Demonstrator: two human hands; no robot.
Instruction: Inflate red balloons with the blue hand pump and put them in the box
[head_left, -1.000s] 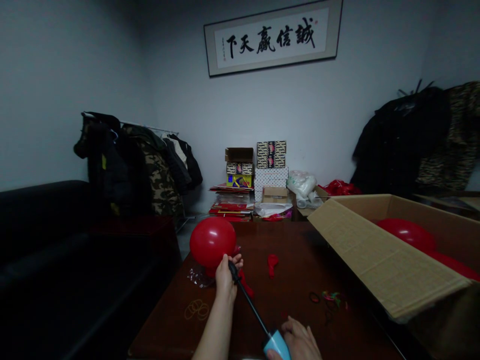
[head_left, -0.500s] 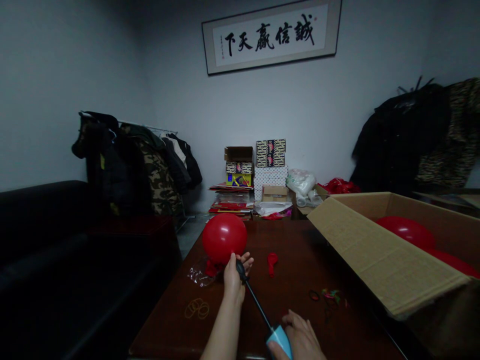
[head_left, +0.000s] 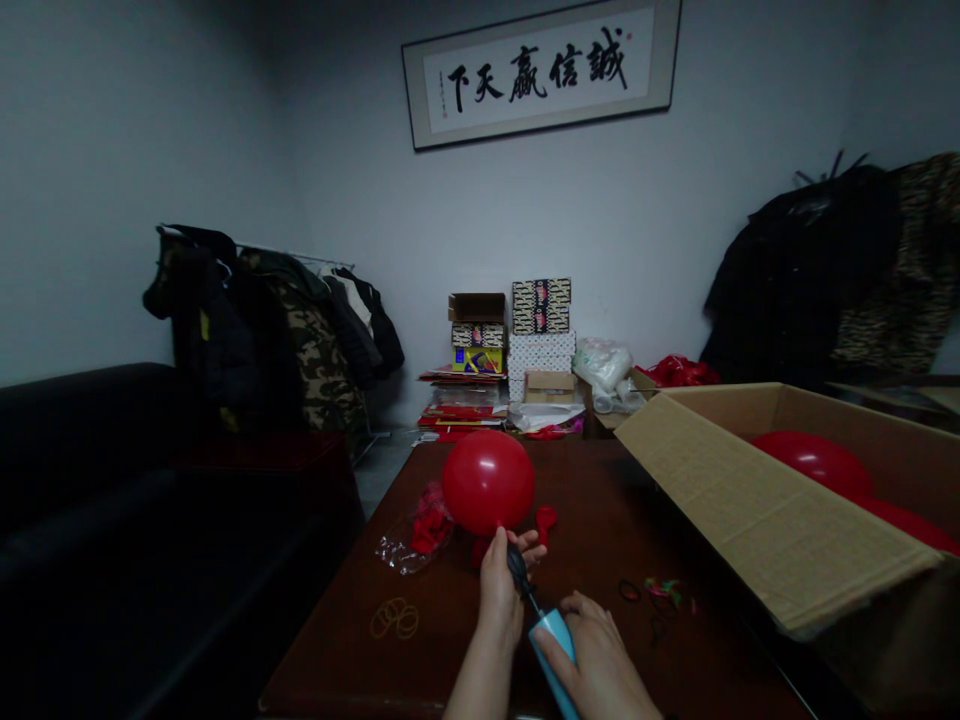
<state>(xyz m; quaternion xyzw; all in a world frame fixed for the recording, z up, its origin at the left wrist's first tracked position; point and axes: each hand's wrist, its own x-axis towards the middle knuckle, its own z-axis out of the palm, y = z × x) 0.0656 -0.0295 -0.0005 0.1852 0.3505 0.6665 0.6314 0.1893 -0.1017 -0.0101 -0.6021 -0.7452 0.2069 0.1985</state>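
At the table's near side, the right hand grips a blue pump, its rod now showing shorter. Slightly farther, the left hand's fingers pinch the neck of an inflated red balloon at the black nozzle; the balloon has shifted right, baring more crumpled red balloons at left.

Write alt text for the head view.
A person's left hand holds an inflated red balloon at the nozzle of a blue pump, gripped by the right hand, over a table. An open cardboard box at right holds more balloons.
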